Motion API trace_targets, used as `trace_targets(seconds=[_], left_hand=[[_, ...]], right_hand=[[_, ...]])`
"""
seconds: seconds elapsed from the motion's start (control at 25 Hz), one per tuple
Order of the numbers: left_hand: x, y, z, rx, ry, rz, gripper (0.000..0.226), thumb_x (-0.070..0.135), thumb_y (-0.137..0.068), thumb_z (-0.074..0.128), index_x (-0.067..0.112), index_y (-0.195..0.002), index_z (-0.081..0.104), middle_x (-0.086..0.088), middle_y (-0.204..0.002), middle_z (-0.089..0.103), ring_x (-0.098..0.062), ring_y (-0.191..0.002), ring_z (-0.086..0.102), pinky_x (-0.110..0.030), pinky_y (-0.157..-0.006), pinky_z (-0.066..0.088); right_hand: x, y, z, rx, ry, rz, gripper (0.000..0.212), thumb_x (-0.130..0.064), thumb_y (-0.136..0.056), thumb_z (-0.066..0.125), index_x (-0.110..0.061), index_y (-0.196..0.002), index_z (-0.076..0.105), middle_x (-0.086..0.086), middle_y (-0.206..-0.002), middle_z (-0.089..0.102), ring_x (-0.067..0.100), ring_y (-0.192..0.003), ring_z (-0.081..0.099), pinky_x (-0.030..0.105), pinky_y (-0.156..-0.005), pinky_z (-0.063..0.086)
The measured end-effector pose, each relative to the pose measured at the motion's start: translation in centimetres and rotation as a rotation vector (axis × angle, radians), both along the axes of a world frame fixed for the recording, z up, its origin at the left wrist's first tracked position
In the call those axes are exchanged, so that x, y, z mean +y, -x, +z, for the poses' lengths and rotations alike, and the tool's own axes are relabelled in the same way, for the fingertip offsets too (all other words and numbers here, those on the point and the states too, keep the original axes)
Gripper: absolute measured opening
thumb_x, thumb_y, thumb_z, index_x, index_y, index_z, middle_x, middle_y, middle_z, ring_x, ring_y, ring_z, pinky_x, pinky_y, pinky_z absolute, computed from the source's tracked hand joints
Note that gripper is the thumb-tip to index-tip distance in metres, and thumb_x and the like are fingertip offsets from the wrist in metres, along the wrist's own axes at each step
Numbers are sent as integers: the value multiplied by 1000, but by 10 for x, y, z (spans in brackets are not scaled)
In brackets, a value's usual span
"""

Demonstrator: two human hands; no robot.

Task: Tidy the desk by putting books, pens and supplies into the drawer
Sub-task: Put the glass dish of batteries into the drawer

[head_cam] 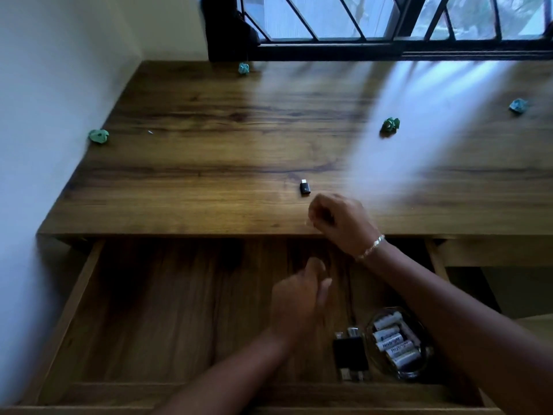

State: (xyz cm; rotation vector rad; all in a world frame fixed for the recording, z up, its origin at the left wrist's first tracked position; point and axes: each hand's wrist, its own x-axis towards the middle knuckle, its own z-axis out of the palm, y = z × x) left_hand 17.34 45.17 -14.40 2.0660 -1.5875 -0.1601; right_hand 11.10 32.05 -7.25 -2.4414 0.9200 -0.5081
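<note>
Head view: a small black adapter [305, 188] lies on the tabletop [209, 151] just on the far side of the curled right hand [338, 223]; the left hand [299, 304] hovers, loosely curled, over the open drawer [167, 310]. Best pinch the adapter by its sides and lay it inside. Blur hides whether either of the hands holds anything.

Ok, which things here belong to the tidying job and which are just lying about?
For the job: small black adapter on the brown wooden desk; open wooden drawer; inside it, round glass bowl of white batteries and black charger.
Lying about: four crumpled green paper balls; dark-barred window.
</note>
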Motion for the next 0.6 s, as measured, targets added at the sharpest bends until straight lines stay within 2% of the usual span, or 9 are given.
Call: trace_targets(seconds=[0.04, 0.08, 0.2, 0.28, 0.32, 0.4, 0.48, 0.52, 0.6], left_hand=[[-7, -8, 6, -99, 170, -4, 20, 36, -87, 46, 21, -93, 57, 6, -72, 64, -12, -63, 61, -19, -49, 40], [-14, -17, 10, -176, 268, -8, 20, 34, -86, 47, 19, -90, 59, 3, -75, 63, -15, -70, 58, -22, -53, 42], [-39, -51, 27, -359, 295, 73, 28, 33, -84, 47, 12, -93, 63, -8, -95, 64, -26, -97, 50, -36, -74, 42], [-52, -70, 30, -406, 108, 84, 45, 39, -84, 41, 9, -109, 62, -13, -114, 63, -33, -115, 52, -42, -86, 46], [-54, -75, 31, -391, -29, 49, 57, 43, -84, 34, 7, -121, 58, -16, -126, 58, -35, -123, 50, -50, -93, 45], [-54, -83, 29, -380, -277, -14, 85, 59, -82, 5, 7, -143, 33, -16, -151, 29, -33, -141, 24, -61, -108, 22], [-54, -88, 26, -363, -426, -46, 100, 70, -70, -17, 14, -150, 4, -9, -158, -1, -26, -146, -1, -59, -112, 1], [-54, -89, 24, -375, -444, -51, 97, 72, -71, -15, 17, -150, -2, -8, -158, -8, -24, -146, -7, -57, -112, -3], [-54, -90, 26, -374, -459, -73, 85, 70, -83, 4, 19, -149, -8, -7, -157, -15, -24, -145, -14, -56, -112, -7]], right_hand=[[-11, -16, 3, -58, 8, -71, 9, -11, -75, 69, -9, -84, 66, 7, -88, 66, 23, -76, 58, 33, -69, 46], [-21, -30, 4, -66, 14, -122, 12, -12, -76, 69, -9, -88, 67, 9, -93, 65, 26, -82, 60, 33, -73, 45], [-39, -57, -6, 115, 59, -150, 26, -20, -83, 62, -13, -108, 66, 12, -111, 61, 31, -103, 58, 32, -82, 44], [-38, -63, -15, 249, 125, -126, 23, -20, -87, 54, -15, -106, 66, 10, -111, 61, 31, -104, 58, 34, -80, 46], [-36, -62, -20, 290, 167, -111, 21, -19, -87, 52, -13, -99, 67, 9, -106, 62, 30, -101, 59, 33, -76, 46], [-32, -57, -28, 313, 241, -79, 20, -17, -86, 50, -9, -91, 67, 9, -102, 63, 31, -98, 59, 33, -74, 45], [-29, -52, -30, 283, 265, -69, 20, -15, -85, 50, -8, -93, 68, 9, -108, 64, 31, -101, 57, 34, -78, 45], [-27, -50, -29, 251, 244, -87, 22, -13, -85, 51, -8, -96, 69, 9, -111, 64, 31, -103, 57, 34, -80, 44], [-19, -40, -21, 138, 142, -157, 25, -8, -83, 54, -10, -103, 69, 9, -115, 64, 31, -103, 58, 34, -83, 45]])
